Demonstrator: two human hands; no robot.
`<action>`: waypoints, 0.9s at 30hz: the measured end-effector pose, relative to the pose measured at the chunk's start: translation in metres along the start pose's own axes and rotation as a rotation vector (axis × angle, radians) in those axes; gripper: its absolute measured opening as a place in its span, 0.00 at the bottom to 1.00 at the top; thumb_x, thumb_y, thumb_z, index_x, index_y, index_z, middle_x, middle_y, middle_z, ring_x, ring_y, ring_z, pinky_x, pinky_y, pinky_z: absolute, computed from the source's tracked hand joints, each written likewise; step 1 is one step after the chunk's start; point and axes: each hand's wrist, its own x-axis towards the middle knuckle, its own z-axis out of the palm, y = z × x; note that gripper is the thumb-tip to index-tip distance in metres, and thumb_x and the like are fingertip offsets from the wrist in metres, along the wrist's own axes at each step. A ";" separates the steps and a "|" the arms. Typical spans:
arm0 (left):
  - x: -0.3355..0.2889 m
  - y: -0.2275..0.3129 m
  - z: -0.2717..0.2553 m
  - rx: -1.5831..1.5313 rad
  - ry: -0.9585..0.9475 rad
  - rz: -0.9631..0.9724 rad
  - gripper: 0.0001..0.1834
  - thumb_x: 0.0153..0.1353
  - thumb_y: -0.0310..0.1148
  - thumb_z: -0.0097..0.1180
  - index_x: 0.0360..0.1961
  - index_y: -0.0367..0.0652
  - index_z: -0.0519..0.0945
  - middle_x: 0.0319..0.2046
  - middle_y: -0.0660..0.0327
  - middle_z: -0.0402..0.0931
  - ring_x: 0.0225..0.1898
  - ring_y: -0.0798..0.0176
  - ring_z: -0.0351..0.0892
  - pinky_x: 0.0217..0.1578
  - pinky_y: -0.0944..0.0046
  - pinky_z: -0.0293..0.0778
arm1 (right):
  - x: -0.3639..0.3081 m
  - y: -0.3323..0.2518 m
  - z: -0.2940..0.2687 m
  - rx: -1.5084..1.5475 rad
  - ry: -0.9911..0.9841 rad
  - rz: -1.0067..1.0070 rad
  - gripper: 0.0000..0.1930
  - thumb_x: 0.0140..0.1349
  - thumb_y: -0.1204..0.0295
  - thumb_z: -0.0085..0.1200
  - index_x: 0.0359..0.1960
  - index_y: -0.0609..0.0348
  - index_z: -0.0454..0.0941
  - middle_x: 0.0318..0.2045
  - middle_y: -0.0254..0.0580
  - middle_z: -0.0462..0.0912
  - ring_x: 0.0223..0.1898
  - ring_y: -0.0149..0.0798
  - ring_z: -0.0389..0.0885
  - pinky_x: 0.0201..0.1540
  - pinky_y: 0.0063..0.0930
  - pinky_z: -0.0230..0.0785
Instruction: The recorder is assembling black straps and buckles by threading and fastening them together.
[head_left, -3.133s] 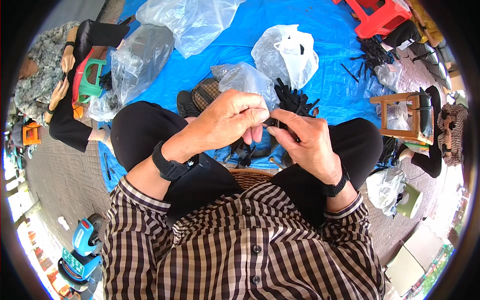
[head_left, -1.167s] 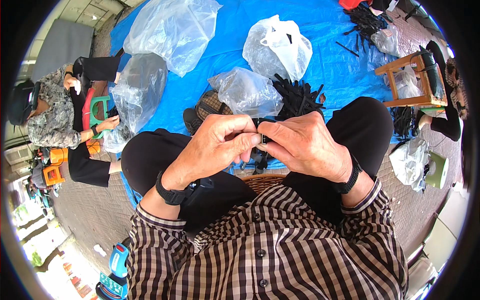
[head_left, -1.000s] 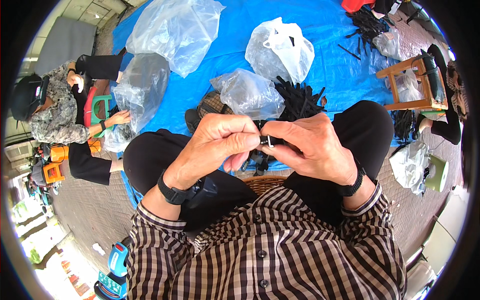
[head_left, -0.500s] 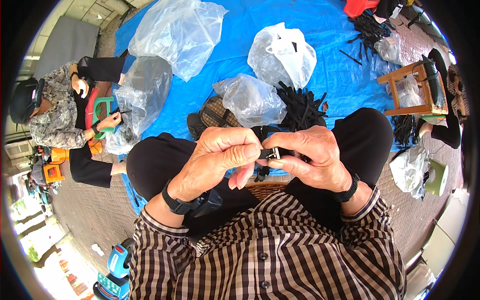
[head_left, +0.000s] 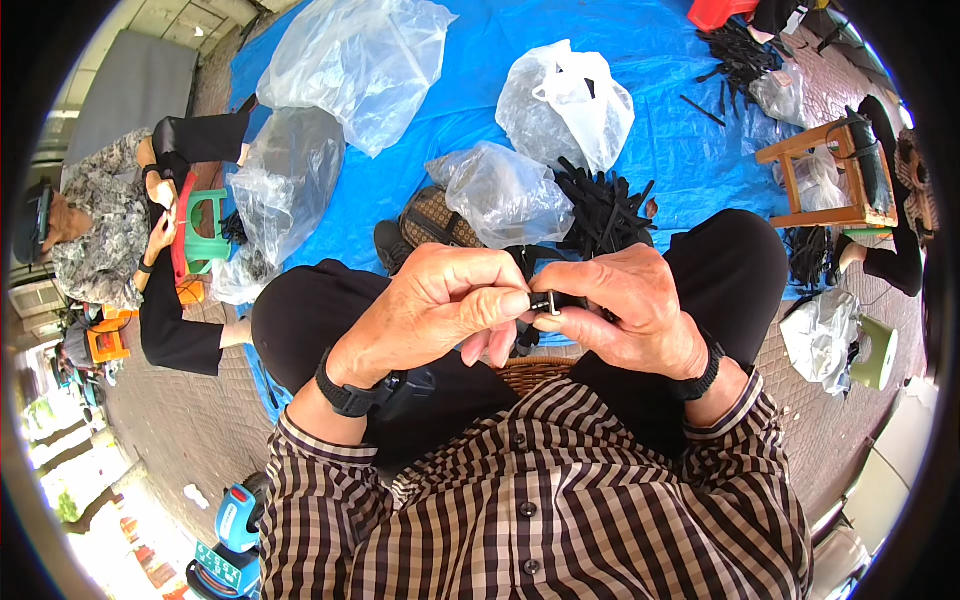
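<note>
Above my lap, my left hand point(head_left: 440, 310) and my right hand point(head_left: 628, 312) meet, both pinched on a small metal buckle point(head_left: 551, 303) with a black strap. The left thumb and forefinger grip the strap's end at the buckle's left side. On the other side, my right thumb and forefinger hold the buckle, and much of the strap is hidden behind those fingers. A heap of black straps point(head_left: 605, 212) lies just beyond my hands. Under them, between my legs, part of a brown wicker basket point(head_left: 535, 376) shows.
A clear plastic bag point(head_left: 505, 195) and a brown patterned bag point(head_left: 440, 220) lie ahead on the blue tarp point(head_left: 460, 110). A co-worker point(head_left: 100, 220) sits at left beside a green stool point(head_left: 207, 225). At right stands a wooden stool point(head_left: 830, 180).
The buckle has turned slightly between my fingers, while both hands stay nearly in place. At left, the co-worker has drawn an arm back from the plastic bag and brought both hands together.
</note>
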 end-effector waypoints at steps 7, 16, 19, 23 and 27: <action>0.000 0.000 0.004 -0.064 -0.043 -0.075 0.11 0.64 0.35 0.47 0.30 0.38 0.73 0.13 0.65 0.72 0.11 0.77 0.69 0.11 0.79 0.61 | 0.001 -0.007 -0.003 -0.103 -0.001 0.020 0.13 0.47 0.73 0.62 0.35 0.61 0.76 0.20 0.41 0.78 0.18 0.41 0.77 0.18 0.27 0.66; -0.004 0.001 0.006 -0.302 -0.075 -0.122 0.12 0.64 0.37 0.47 0.31 0.37 0.72 0.13 0.66 0.70 0.10 0.78 0.68 0.10 0.80 0.58 | -0.001 -0.004 -0.007 0.096 -0.005 0.053 0.14 0.47 0.71 0.63 0.35 0.61 0.77 0.18 0.40 0.77 0.15 0.35 0.75 0.17 0.23 0.62; -0.002 -0.003 0.006 -0.253 -0.042 -0.071 0.12 0.64 0.35 0.47 0.30 0.37 0.73 0.13 0.65 0.72 0.12 0.76 0.70 0.12 0.79 0.62 | -0.001 -0.004 -0.005 0.031 0.011 0.032 0.13 0.47 0.72 0.63 0.35 0.62 0.77 0.18 0.40 0.76 0.16 0.36 0.75 0.17 0.24 0.63; 0.002 -0.008 0.005 -0.180 -0.016 -0.035 0.11 0.62 0.32 0.47 0.26 0.36 0.75 0.15 0.62 0.75 0.16 0.72 0.75 0.17 0.76 0.68 | 0.000 0.000 0.002 -0.073 -0.010 -0.089 0.14 0.45 0.75 0.62 0.35 0.62 0.75 0.15 0.38 0.74 0.15 0.40 0.74 0.17 0.28 0.64; 0.005 -0.001 -0.003 -0.082 -0.037 -0.211 0.14 0.60 0.37 0.53 0.25 0.35 0.76 0.14 0.62 0.73 0.15 0.72 0.74 0.15 0.76 0.68 | 0.001 -0.004 0.007 -0.156 -0.046 -0.086 0.14 0.44 0.75 0.62 0.33 0.61 0.73 0.14 0.38 0.72 0.15 0.40 0.73 0.16 0.28 0.64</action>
